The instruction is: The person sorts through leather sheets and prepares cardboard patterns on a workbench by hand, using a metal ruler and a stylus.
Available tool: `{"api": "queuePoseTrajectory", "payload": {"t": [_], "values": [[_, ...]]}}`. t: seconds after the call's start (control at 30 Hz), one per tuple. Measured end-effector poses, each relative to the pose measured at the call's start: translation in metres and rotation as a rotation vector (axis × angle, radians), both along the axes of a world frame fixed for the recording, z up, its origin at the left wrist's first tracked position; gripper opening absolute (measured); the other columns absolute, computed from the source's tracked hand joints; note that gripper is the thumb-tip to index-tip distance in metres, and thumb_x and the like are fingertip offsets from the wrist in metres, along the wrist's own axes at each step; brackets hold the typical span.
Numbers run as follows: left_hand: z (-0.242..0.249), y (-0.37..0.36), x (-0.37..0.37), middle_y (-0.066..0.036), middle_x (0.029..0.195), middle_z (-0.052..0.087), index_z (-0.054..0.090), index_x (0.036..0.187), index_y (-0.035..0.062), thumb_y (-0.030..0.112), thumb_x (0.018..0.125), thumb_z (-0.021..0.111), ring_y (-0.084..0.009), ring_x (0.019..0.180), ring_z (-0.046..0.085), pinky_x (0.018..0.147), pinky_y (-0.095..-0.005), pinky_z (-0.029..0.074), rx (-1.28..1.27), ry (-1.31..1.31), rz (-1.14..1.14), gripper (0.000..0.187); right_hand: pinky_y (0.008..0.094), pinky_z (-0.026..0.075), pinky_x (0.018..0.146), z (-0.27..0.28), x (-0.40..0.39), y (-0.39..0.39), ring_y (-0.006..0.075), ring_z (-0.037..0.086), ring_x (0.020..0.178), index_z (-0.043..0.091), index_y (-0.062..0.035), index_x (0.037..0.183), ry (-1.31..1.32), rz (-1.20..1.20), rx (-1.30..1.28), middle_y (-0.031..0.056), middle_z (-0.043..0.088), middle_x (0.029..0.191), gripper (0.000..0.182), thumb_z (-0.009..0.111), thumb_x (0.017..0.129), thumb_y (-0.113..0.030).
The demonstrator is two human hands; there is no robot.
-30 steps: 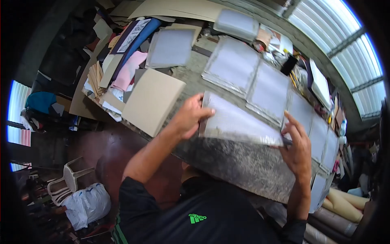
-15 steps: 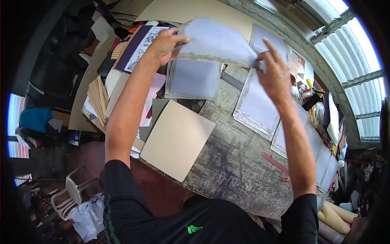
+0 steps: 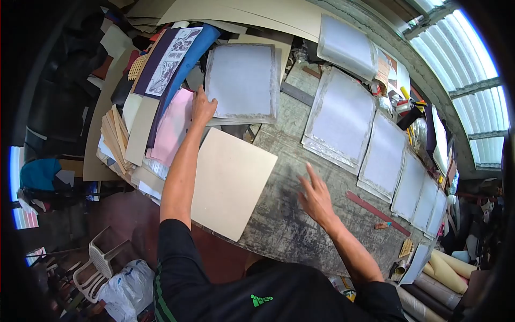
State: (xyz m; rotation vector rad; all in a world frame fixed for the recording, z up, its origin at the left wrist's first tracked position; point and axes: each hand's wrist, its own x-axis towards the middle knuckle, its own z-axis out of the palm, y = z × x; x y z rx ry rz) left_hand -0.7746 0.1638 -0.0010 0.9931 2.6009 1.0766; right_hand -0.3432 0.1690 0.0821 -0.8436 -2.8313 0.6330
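A: Where does the grey sheet [image 3: 242, 79] lie?

B: At twelve o'clock on the worktop [image 3: 300, 214], flat on a small stack of like sheets. It looks set down already. The left hand [image 3: 203, 106] rests its fingers on the sheet's near left corner, not pinching anything.

A: And the right hand [image 3: 315, 195]?

B: Spread, holding nothing, over bare worktop at about four o'clock from the sheet.

A: How does the sheet look?

B: Pale grey, roughly square, with a ragged silvery border. More of the same run in a row [image 3: 375, 145] towards three o'clock, so I judge much laying-out remains. A tan board [image 3: 230, 180] lies just below.
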Motion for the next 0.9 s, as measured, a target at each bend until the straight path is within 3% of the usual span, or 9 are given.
{"api": "queuePoseTrajectory", "payload": {"t": [0.07,0.17,0.23,0.33,0.37,0.43,0.5,0.73,0.9], "values": [[0.028,-0.014,0.033,-0.024,0.125,0.045,0.037,0.132,-0.0014,0.010,0.071,0.063,-0.0427,0.116,0.043,0.097,-0.0473,0.038,-0.053,0.316,0.036,0.066,0.0444,0.040,0.096,-0.009,0.079,-0.020,0.0392,0.042,0.122,0.048,-0.0040,0.121,-0.027,-0.104,-0.070,0.0225,0.024,0.145,0.049,0.065,0.074,-0.004],[0.041,-0.047,0.104,-0.023,0.126,0.044,0.041,0.130,0.0005,0.011,0.073,0.063,-0.0419,0.120,0.039,0.101,-0.0490,0.033,0.025,0.447,-0.044,0.061,0.0433,0.043,0.093,-0.022,0.192,-0.061,0.0415,0.044,0.119,0.047,-0.0025,0.122,-0.048,-0.328,-0.115,0.0246,0.023,0.145,0.048,0.064,0.077,-0.002],[0.031,-0.073,0.184,-0.024,0.130,0.043,0.043,0.128,-0.0005,0.012,0.075,0.061,-0.0413,0.124,0.036,0.103,-0.0489,0.030,0.050,0.328,-0.183,0.057,0.0451,0.040,0.093,-0.035,0.256,-0.087,0.0417,0.043,0.119,0.047,0.0008,0.123,-0.071,-0.481,-0.104,0.0273,0.025,0.143,0.047,0.063,0.080,-0.009],[0.030,-0.121,0.333,-0.026,0.133,0.040,0.043,0.128,-0.0041,0.019,0.078,0.061,-0.0428,0.128,0.031,0.106,-0.0509,0.026,0.001,0.133,-0.441,0.057,0.0452,0.037,0.096,-0.046,0.309,-0.111,0.0394,0.039,0.122,0.046,0.0021,0.124,-0.153,-0.446,0.132,0.0259,0.024,0.144,0.048,0.063,0.080,-0.010],[0.024,-0.140,0.382,-0.026,0.135,0.037,0.042,0.129,-0.0038,0.021,0.080,0.059,-0.0425,0.130,0.029,0.106,-0.0515,0.024,-0.053,0.156,-0.520,0.057,0.0447,0.031,0.100,-0.057,0.322,-0.115,0.0371,0.033,0.128,0.045,0.0010,0.126,-0.154,-0.426,0.106,0.0235,0.025,0.145,0.050,0.061,0.082,-0.016],[0.007,-0.180,0.461,-0.026,0.138,0.034,0.042,0.130,-0.0034,0.023,0.082,0.058,-0.0422,0.131,0.027,0.107,-0.0521,0.023,-0.103,0.192,-0.607,0.057,0.0443,0.029,0.101,-0.070,0.335,-0.118,0.0368,0.031,0.129,0.043,0.0011,0.128,-0.126,-0.377,0.156,0.0231,0.025,0.145,0.052,0.061,0.082,-0.017],[-0.002,-0.203,0.514,-0.024,0.144,0.026,0.039,0.133,-0.0020,0.027,0.085,0.053,-0.0401,0.135,0.022,0.109,-0.0518,0.019,-0.306,0.417,-0.645,0.058,0.0439,0.025,0.102,-0.080,0.341,-0.114,0.0356,0.028,0.131,0.042,0.0017,0.130,-0.061,-0.318,0.208,0.0220,0.027,0.144,0.054,0.059,0.084,-0.020],[-0.006,-0.202,0.525,-0.018,0.149,0.019,0.031,0.140,0.0017,0.030,0.088,0.048,-0.0359,0.138,0.016,0.112,-0.0489,0.012,-0.342,0.513,-0.600,0.061,0.0448,0.025,0.105,-0.067,0.394,-0.108,0.0322,0.030,0.132,0.047,-0.0073,0.128,0.084,-0.175,0.128,0.0184,0.029,0.144,0.048,0.060,0.085,-0.022],[-0.014,-0.204,0.524,-0.015,0.152,0.011,0.023,0.143,0.0039,0.032,0.092,0.043,-0.0342,0.139,0.010,0.113,-0.0474,0.009,-0.399,0.496,-0.579,0.062,0.0447,0.027,0.104,-0.073,0.493,-0.115,0.0347,0.032,0.130,0.049,-0.0096,0.128,0.062,-0.399,0.224,0.0207,0.027,0.145,0.050,0.060,0.083,-0.028]]}}
